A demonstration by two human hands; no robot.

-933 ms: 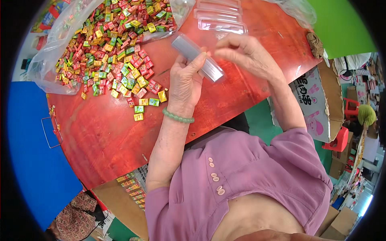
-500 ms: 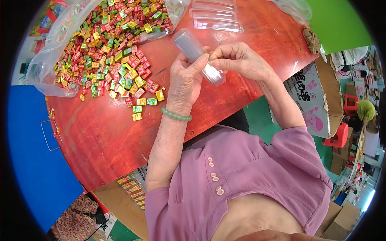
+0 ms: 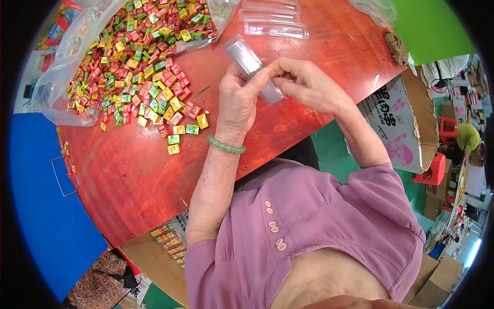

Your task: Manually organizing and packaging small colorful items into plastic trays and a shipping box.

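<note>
We hold a long, narrow piece of clear plastic (image 3: 242,55) above the table (image 3: 128,180), aslant between our hands, near the middle of the table's near edge. It is glossy, with straight ridges running lengthwise; we cannot tell whether it is one layer or several nested together. Our left hand (image 3: 236,100) grips it, thumb pressed along the top and fingers curled below, and a string of round, smooth, pale green beads (image 3: 226,147) circles that wrist. Our right hand (image 3: 311,85) is narrow, its thumb and fingers drawn together at the plastic's right side by the left thumb; we cannot tell whether they pinch it.

The table's surface is red, streaked and scuffed. Toward its far edge lie clear trays (image 3: 275,29), slim and rounded at the ends, with flat rims that catch the light. Toward the far left, a heap of small, shiny, block-shaped boxes (image 3: 149,62) in red, yellow and green spills from a thin, crinkled, see-through bag (image 3: 56,98); a few strays reach toward our left forearm. At the right corner sits a crumpled brown cloth (image 3: 395,49), and a bent wire loop (image 3: 57,177) juts from the left edge. Below the right side stands a torn-edged cardboard box (image 3: 393,123) with a printed, pale panel.
</note>
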